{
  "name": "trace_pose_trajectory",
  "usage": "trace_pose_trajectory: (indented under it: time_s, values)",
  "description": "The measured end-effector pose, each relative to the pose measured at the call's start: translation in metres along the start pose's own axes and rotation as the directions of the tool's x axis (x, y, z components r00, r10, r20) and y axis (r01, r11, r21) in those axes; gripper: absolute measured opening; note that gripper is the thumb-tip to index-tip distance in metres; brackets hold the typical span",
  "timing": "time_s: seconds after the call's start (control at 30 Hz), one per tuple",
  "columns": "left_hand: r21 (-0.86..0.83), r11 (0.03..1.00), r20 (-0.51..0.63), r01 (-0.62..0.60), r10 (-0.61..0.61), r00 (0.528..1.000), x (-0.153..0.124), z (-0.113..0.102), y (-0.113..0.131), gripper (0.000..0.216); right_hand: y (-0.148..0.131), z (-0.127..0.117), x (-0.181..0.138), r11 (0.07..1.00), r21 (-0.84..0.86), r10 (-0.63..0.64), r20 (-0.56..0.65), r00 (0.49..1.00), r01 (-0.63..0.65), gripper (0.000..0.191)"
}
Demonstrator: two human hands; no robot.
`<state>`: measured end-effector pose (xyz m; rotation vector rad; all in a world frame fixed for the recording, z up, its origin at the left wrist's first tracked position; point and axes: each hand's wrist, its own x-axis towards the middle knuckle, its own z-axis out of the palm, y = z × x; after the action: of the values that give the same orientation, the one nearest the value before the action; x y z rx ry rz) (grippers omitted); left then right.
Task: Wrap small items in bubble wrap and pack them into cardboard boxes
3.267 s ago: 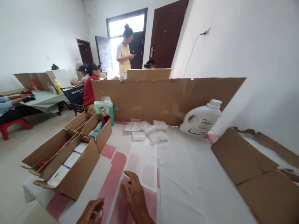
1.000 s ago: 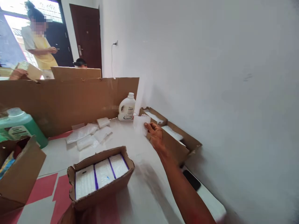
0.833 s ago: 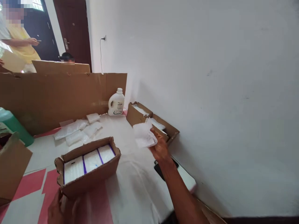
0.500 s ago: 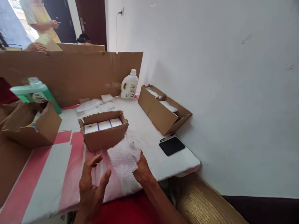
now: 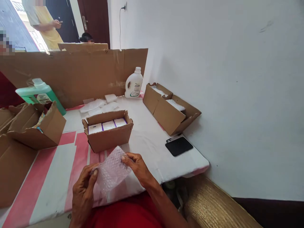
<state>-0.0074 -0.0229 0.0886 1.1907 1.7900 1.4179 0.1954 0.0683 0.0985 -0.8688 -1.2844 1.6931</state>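
A piece of clear bubble wrap (image 5: pixel 111 172) is stretched between my two hands above the table's near edge. My left hand (image 5: pixel 84 186) pinches its left side between thumb and fingers. At the upper right side, my right hand (image 5: pixel 137 166) grips it with the thumb on top. Just beyond the wrap stands an open cardboard box (image 5: pixel 110 139) holding white packs (image 5: pixel 108 125) with purple edges. Behind that box lie several flat white pieces of wrapping (image 5: pixel 93 106).
Along the wall sits a divided cardboard box (image 5: pixel 163 114) with white items, a black flat device (image 5: pixel 179 146) before it. A white jug (image 5: pixel 134 84) stands at the back. Left are a green bottle (image 5: pixel 45 95) and cardboard boxes (image 5: pixel 35 136). A cardboard panel (image 5: pixel 83 74) borders the table; a person (image 5: pixel 45 27) stands beyond.
My left hand, open and apart before, has taken hold of the bubble wrap's left side. The wrap is now spread between both hands, somewhat lower and further left.
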Motion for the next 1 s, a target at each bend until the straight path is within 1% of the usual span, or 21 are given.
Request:
trace_pose_trajectory:
  time_s: [0.07, 0.1, 0.17, 0.23, 0.3, 0.37, 0.43, 0.47, 0.5, 0.53, 0.57, 0.6, 0.63, 0.67, 0.7, 0.73, 0.8, 0.87, 0.9, 0.93, 1.0]
  values:
    - [-0.077, 0.996, 0.004, 0.047, -0.047, 0.999, 0.002, -0.006, -0.003, 0.037, 0.006, -0.002, 0.004, 1.0, 0.024, 0.01, -0.039, 0.999, -0.009, 0.038]
    - [-0.144, 0.986, -0.007, 0.08, -0.082, 0.997, 0.003, -0.009, -0.005, 0.036, 0.009, -0.003, 0.006, 0.998, 0.058, 0.021, -0.06, 0.998, -0.018, 0.036]
    - [-0.302, 0.942, -0.018, 0.143, -0.156, 0.988, 0.006, -0.018, -0.009, 0.033, 0.012, -0.006, 0.008, 0.985, 0.168, 0.064, -0.088, 0.994, -0.049, 0.031]
    - [-0.428, 0.887, -0.011, 0.172, -0.196, 0.981, 0.01, -0.027, -0.013, 0.03, 0.012, -0.008, 0.009, 0.953, 0.293, 0.113, -0.097, 0.989, -0.08, 0.027]
    - [-0.463, 0.87, -0.009, 0.171, -0.197, 0.98, 0.015, -0.036, -0.017, 0.028, 0.011, -0.009, 0.008, 0.916, 0.389, 0.146, -0.102, 0.984, -0.096, 0.03]
    - [-0.458, 0.874, -0.06, 0.162, -0.212, 0.975, 0.02, -0.043, -0.021, 0.027, 0.01, -0.008, 0.007, 0.896, 0.434, 0.152, -0.104, 0.983, -0.093, 0.033]
    - [-0.414, 0.9, -0.168, 0.14, -0.226, 0.96, 0.022, -0.047, -0.021, 0.023, 0.012, -0.008, 0.006, 0.907, 0.415, 0.132, -0.117, 0.984, -0.072, 0.034]
    - [-0.351, 0.929, -0.229, 0.115, -0.204, 0.952, 0.022, -0.047, -0.019, 0.021, 0.013, -0.007, 0.006, 0.921, 0.385, 0.116, -0.133, 0.984, -0.056, 0.034]
    - [-0.254, 0.964, -0.268, 0.078, -0.147, 0.952, 0.022, -0.044, -0.015, 0.023, 0.014, -0.005, 0.006, 0.938, 0.345, 0.098, -0.149, 0.984, -0.041, 0.034]
    - [-0.124, 0.992, -0.268, 0.018, -0.051, 0.962, 0.02, -0.04, -0.011, 0.029, 0.015, -0.004, 0.005, 0.953, 0.3, 0.081, -0.158, 0.984, -0.031, 0.032]
    - [0.022, 0.997, -0.213, -0.069, 0.072, 0.974, 0.019, -0.035, -0.005, 0.037, 0.016, -0.002, 0.005, 0.965, 0.26, 0.068, -0.154, 0.986, -0.026, 0.03]
    - [0.157, 0.971, -0.114, -0.179, 0.197, 0.974, 0.018, -0.027, 0.0, 0.045, 0.016, 0.0, 0.005, 0.973, 0.229, 0.06, -0.135, 0.989, -0.028, 0.029]
    - [0.258, 0.919, 0.001, -0.299, 0.309, 0.951, 0.018, -0.019, 0.005, 0.051, 0.015, 0.002, 0.005, 0.977, 0.209, 0.056, -0.106, 0.993, -0.032, 0.029]
    - [0.321, 0.853, 0.103, -0.411, 0.4, 0.911, 0.018, -0.01, 0.009, 0.053, 0.014, 0.003, 0.005, 0.98, 0.197, 0.052, -0.074, 0.996, -0.036, 0.029]
    - [0.361, 0.786, 0.171, -0.501, 0.473, 0.865, 0.02, -0.002, 0.011, 0.053, 0.013, 0.004, 0.005, 0.981, 0.191, 0.046, -0.047, 0.998, -0.036, 0.03]
    - [0.389, 0.73, 0.203, -0.562, 0.527, 0.825, 0.022, 0.005, 0.013, 0.049, 0.012, 0.004, 0.005, 0.982, 0.187, 0.038, -0.032, 0.999, -0.031, 0.031]
    - [0.415, 0.648, 0.226, -0.638, 0.606, 0.763, 0.026, 0.014, 0.013, 0.031, 0.011, 0.001, 0.005, 0.977, 0.21, 0.025, -0.04, 0.999, -0.016, 0.037]
    - [0.426, 0.577, 0.267, -0.696, 0.655, 0.707, 0.027, 0.015, 0.014, 0.012, 0.013, -0.004, 0.008, 0.961, 0.277, 0.044, -0.072, 0.996, -0.022, 0.045]
    - [0.432, 0.536, 0.298, -0.726, 0.675, 0.675, 0.027, 0.014, 0.015, 0.007, 0.016, -0.007, 0.01, 0.951, 0.307, 0.066, -0.091, 0.994, -0.035, 0.049]
    - [0.438, 0.494, 0.335, -0.751, 0.686, 0.646, 0.025, 0.013, 0.015, 0.007, 0.019, -0.011, 0.013, 0.947, 0.319, 0.087, -0.112, 0.99, -0.048, 0.051]
    - [0.451, 0.428, 0.423, -0.783, 0.671, 0.61, 0.017, 0.013, 0.014, 0.009, 0.028, -0.017, 0.022, 0.963, 0.265, 0.088, -0.172, 0.981, -0.04, 0.051]
